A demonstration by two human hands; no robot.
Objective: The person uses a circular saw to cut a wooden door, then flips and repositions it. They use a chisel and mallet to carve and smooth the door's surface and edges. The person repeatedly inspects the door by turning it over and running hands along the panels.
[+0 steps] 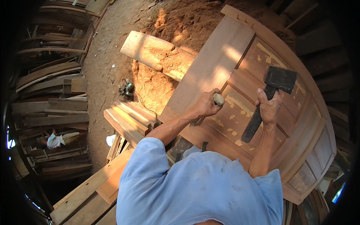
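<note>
Left grip [209, 104]: closed round a tool handle [218, 99], pale round butt upward (working end not discernible) | Right grip [269, 107]: clasping a dark mallet [277, 79] near its head, shaft slanting lower left to upper right, head right of and apart from the butt | Beneath both: brown panelled door [245, 86] with yellowish patches [217, 121].

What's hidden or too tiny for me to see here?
All in the head view:
Whatever is below the round handle: hidden by the left hand.
Near edge of the panelled door: partly covered by the blue shirt.
Details of the green machine: too small.
Hands of the distant person: too small.
</note>
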